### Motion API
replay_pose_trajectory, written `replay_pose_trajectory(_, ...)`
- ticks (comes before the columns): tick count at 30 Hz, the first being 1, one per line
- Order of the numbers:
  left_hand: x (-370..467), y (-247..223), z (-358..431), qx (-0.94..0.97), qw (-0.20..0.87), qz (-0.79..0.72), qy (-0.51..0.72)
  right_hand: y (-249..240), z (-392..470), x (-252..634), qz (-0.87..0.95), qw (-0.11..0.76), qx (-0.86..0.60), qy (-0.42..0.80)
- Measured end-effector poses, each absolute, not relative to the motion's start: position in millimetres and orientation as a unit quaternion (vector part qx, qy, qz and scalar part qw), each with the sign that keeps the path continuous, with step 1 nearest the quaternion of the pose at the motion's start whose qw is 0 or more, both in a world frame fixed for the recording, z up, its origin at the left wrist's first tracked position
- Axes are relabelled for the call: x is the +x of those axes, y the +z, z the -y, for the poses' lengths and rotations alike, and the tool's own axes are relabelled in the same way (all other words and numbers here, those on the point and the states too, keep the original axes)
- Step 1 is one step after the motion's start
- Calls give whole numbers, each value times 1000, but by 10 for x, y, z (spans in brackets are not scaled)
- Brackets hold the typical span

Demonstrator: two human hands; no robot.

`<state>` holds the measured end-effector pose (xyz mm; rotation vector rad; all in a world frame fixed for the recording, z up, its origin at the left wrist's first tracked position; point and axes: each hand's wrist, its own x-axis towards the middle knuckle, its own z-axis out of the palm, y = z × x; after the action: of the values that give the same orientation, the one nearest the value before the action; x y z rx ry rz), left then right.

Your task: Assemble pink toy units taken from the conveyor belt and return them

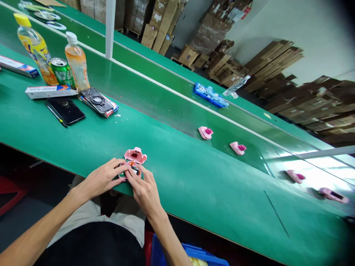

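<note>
My left hand [101, 179] and my right hand [146, 188] meet at the near edge of the green bench. Between them is an open pink toy shell [139, 175], with a green circuit board and small dark and white parts inside. My left fingers close on its left side. My right fingers press over its middle and right, hiding some of the inside. Just beyond lies the other pink shell half [135, 153], hollow side up, close against the first one. Whether wires join the halves is too small to tell.
Pink toys [205, 132] with magenta knobs sit along the green conveyor [172, 105], beside a blue tray [211, 96]. At left stand drink bottles [77, 62], a green can [61, 71] and phones [66, 110]. A blue crate [205, 255] is below the bench edge.
</note>
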<state>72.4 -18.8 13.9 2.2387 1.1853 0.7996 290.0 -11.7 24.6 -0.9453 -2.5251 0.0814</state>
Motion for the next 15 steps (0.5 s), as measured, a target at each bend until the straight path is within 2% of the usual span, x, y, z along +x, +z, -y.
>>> replay_pose_trajectory(4,723,111,186,812,249,-434,302,69,262,3060,861,309,-404,-6)
replay_pose_trajectory(8,711,121,188,820,256,-423,290,370,2,3270,798,386,-463,-6)
replay_pose_trajectory(10,712,124,192,826,242,-423,282,632,-390,3203,763,318,-558,71)
replay_pose_trajectory(12,721,123,197,833,220,-427,276,842,-853,2985,758,65,-608,226)
replay_pose_trajectory(15,752,122,206,836,202,-435,267,951,-1384,2510,751,3,-595,286)
